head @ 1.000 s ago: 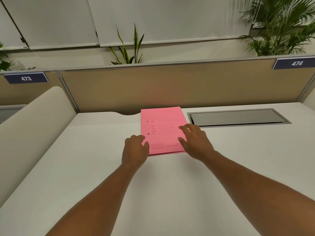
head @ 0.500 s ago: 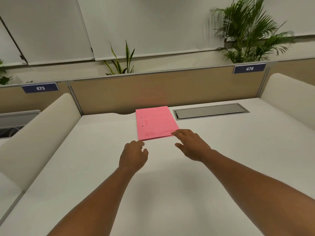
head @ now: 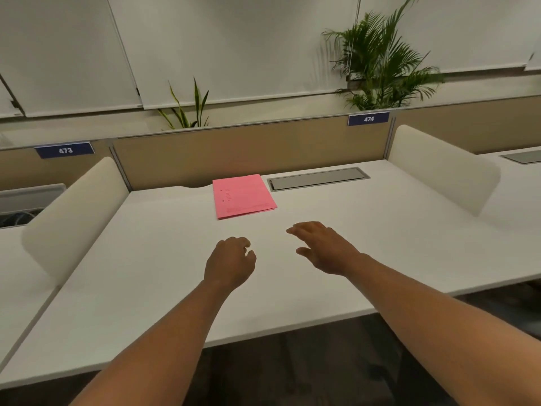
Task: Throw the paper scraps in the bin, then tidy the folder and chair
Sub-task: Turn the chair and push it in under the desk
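Since no paper scraps show on the white desk [head: 380,244] and the flat pink paper folder [head: 243,196] lies squared near the beige back partition [head: 234,153], just beside the grey cable hatch [head: 317,178], the chair, unseen here, likely remains. Left hand [head: 229,263] hangs loosely curled and empty, right hand [head: 325,247] spread and empty, both near the folder, not touching. Bare desk surrounds them, bounded by cream side dividers [head: 73,215] and the near edge.

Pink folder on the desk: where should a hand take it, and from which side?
Probably the near right corner of the pink folder, approached from the front. It lies flat and closed, and the layers there look slightly parted, giving fingertips an edge.
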A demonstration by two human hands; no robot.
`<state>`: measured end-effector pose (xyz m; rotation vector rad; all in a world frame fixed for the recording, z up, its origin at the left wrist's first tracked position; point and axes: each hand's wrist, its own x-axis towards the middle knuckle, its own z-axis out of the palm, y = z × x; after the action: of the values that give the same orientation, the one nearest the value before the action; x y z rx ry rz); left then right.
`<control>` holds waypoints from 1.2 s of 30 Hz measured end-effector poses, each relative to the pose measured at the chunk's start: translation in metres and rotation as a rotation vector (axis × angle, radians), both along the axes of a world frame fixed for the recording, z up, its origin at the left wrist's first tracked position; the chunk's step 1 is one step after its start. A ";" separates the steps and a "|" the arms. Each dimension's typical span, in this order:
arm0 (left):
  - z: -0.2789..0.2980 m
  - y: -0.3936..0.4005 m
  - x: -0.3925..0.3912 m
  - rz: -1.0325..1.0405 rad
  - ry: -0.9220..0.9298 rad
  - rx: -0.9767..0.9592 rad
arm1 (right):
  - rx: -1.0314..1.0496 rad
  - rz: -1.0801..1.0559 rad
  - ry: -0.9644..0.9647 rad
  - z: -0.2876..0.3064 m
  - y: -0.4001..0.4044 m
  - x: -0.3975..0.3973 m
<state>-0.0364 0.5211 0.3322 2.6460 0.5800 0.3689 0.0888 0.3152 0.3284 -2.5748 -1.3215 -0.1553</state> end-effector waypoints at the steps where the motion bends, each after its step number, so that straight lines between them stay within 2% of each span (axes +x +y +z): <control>1: 0.003 -0.011 -0.006 -0.008 0.000 0.000 | -0.013 -0.002 0.006 0.004 -0.013 -0.008; 15: 0.035 -0.146 -0.052 -0.013 -0.025 0.000 | -0.114 -0.002 0.040 0.022 -0.154 -0.049; 20: 0.041 -0.205 -0.075 -0.033 0.025 -0.012 | -0.162 0.023 0.044 0.030 -0.209 -0.067; 26: 0.038 -0.282 -0.099 -0.136 0.102 -0.027 | -0.251 0.029 0.069 0.055 -0.293 -0.098; 36: 0.042 -0.393 -0.138 -0.327 0.106 -0.055 | -0.342 -0.091 0.067 0.081 -0.416 -0.158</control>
<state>-0.1740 0.1282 0.3745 2.6576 0.1774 0.1135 -0.0692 -0.1004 0.4097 -2.8938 -1.3036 0.1544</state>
